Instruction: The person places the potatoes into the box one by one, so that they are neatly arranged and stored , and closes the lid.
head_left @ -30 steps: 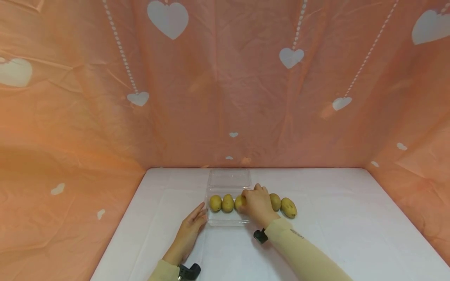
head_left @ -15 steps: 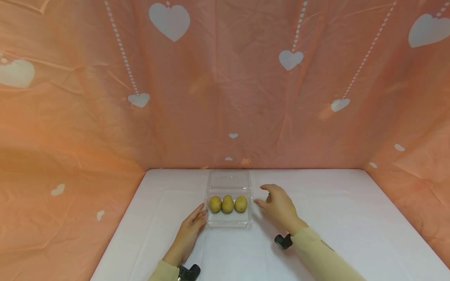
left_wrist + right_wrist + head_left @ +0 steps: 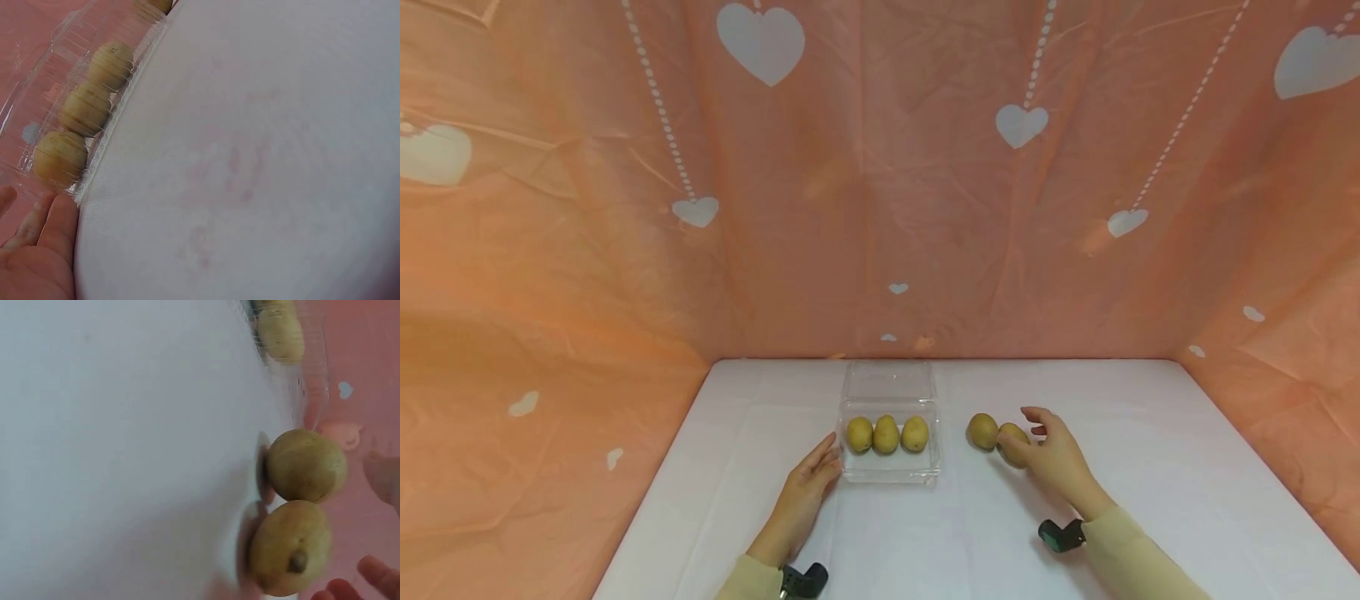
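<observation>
Three yellow-brown pieces [image 3: 886, 434]: inside clear container [image 3: 890, 477] | two loose pieces [image 3: 982, 432]: right of container | my left hand [image 3: 805, 492]: straight-fingered at container's left wall, likely steadying it | my right hand [image 3: 1063, 462]: right of container, spread, apparently for grasping width, contact unclear

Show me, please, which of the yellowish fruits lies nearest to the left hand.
The leftmost fruit of the three in the clear box, beside the left hand; the other two boxed fruits lie farther right, and the outside pair even farther.
</observation>
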A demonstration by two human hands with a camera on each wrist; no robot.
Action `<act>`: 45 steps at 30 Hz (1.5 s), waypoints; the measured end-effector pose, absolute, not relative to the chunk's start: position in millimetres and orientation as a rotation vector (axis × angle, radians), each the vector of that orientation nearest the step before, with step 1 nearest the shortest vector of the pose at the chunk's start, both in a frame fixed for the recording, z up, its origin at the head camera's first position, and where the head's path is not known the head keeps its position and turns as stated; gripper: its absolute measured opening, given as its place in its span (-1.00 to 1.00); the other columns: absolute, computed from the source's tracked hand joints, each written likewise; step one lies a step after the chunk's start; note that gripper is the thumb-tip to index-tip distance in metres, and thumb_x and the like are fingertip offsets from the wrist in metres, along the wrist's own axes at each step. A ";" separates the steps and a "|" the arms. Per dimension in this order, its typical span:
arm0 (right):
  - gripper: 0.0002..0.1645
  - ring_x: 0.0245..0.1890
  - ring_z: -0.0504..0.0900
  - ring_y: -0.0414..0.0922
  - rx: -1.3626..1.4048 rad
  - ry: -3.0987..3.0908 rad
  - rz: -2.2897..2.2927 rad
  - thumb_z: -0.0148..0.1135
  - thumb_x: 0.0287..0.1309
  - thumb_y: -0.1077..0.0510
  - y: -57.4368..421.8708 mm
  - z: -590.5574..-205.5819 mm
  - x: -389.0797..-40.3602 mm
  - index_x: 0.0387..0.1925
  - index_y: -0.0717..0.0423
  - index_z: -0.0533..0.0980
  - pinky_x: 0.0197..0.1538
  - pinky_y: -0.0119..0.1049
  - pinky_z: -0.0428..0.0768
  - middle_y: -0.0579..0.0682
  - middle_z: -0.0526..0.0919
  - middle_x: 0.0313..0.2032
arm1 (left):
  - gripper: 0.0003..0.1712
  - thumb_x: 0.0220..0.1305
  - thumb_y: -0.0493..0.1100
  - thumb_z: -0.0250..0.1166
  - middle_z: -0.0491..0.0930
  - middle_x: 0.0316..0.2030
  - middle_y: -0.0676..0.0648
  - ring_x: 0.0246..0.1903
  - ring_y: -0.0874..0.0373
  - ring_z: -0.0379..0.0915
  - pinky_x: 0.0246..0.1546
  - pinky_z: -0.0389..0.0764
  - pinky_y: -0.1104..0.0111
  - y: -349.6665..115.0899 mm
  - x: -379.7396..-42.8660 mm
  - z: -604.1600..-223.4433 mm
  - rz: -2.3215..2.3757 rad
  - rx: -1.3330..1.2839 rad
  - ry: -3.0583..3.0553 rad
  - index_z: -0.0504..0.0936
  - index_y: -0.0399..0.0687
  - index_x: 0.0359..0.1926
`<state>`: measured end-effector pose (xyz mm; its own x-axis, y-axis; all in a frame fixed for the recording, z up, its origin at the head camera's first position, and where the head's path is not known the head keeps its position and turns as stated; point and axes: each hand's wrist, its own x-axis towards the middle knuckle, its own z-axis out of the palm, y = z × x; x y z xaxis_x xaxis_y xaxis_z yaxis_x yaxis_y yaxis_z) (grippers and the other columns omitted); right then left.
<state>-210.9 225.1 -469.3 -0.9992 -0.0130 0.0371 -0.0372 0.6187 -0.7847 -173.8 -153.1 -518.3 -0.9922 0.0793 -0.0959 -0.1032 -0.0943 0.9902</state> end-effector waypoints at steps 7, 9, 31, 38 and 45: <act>0.01 0.16 0.42 0.21 -0.032 -2.807 1.563 0.40 0.08 -0.15 229.8 -482.4 -206.5 0.33 0.34 0.16 0.02 -0.10 0.61 0.37 0.35 0.22 | -0.34 0.43 -0.16 0.11 0.18 0.38 -0.32 0.39 -0.09 0.03 0.32 0.24 0.27 -152.4 -173.8 -519.4 2.239 -0.032 2.027 0.14 -0.10 0.47; 0.03 0.14 0.43 0.20 -0.047 -2.806 1.600 0.41 0.07 -0.15 230.7 -486.5 -206.4 0.34 0.35 0.15 -0.07 -0.16 0.65 0.38 0.35 0.20 | -0.33 0.43 -0.15 0.12 0.18 0.38 -0.32 0.39 -0.09 0.03 0.32 0.23 0.27 -152.0 -173.6 -518.9 2.238 -0.030 2.029 0.14 -0.10 0.47; -0.14 -0.04 0.40 0.03 -0.256 -2.743 1.751 0.43 0.06 -0.07 227.1 -502.8 -212.6 0.19 0.33 0.24 -0.10 -0.32 0.50 0.21 0.39 0.01 | -0.31 0.43 -0.11 0.12 0.15 0.39 -0.33 0.40 -0.07 0.02 0.32 0.23 0.29 -153.6 -174.0 -518.9 2.244 -0.014 2.017 0.12 -0.10 0.48; -0.22 -0.08 0.40 0.01 -0.268 -2.714 1.757 0.44 0.06 0.00 225.9 -502.3 -212.9 0.14 0.33 0.27 -0.14 -0.34 0.50 0.19 0.40 -0.05 | -0.31 0.43 -0.10 0.12 0.13 0.39 -0.34 0.40 -0.08 0.01 0.31 0.25 0.31 -153.2 -172.7 -517.3 2.246 -0.013 2.005 0.11 -0.10 0.48; -0.25 -0.09 0.40 0.00 -0.303 -2.709 1.734 0.44 0.04 0.01 225.9 -503.7 -211.7 0.12 0.30 0.30 -0.13 -0.33 0.48 0.16 0.41 -0.07 | -0.31 0.43 -0.11 0.13 0.13 0.39 -0.33 0.40 -0.08 0.01 0.31 0.25 0.31 -153.0 -172.9 -517.2 2.245 -0.012 2.005 0.11 -0.11 0.48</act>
<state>-211.7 225.9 -503.7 -0.9784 0.1092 -0.1754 0.2050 0.4075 -0.8899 -172.9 -153.0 -517.2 -0.9913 0.0928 -0.0936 -0.1035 -0.1080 0.9888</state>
